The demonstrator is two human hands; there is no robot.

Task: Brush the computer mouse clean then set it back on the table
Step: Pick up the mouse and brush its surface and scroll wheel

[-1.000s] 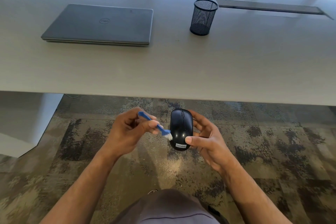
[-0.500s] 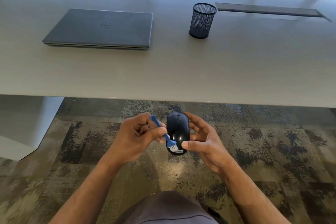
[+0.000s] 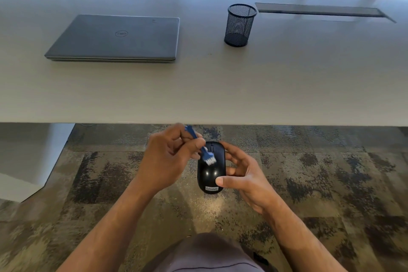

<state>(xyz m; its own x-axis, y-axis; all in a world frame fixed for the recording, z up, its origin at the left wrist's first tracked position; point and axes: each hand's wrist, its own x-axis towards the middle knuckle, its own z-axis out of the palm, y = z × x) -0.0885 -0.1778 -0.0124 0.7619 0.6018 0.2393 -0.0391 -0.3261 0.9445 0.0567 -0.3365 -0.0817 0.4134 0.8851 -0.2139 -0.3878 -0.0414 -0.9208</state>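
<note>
Nearest the camera, over the person's lap and the mottled dark carpet point(image 3: 331, 183), the right hand point(image 3: 245, 174) cradles a glossy black oval computer mouse point(image 3: 211, 172) — thumb pressed on its rear near the white logo label, fingers curled round its far side — so the mouse is held in the air, short of the tabletop edge and not on it. The left hand point(image 3: 170, 157) pinches the handle of a small blue plastic brush with white bristles point(image 3: 208, 159), fingers curled round it; the bristles touch the top of the mouse about midway, just behind the scroll wheel. This looks like the brushing step, under way on the upper shell. The next move seems to call for short strokes along the shell and the seams by the wheel, the right hand turning the mouse to offer its sides, before it is set down. Beyond lies the pale grey tabletop point(image 3: 287, 86), carrying a closed grey laptop point(image 3: 117, 37), a black wire-mesh pen cup point(image 3: 239, 26) well right of it, and — farthest — a long dark cable slot point(image 3: 320, 10).
</note>
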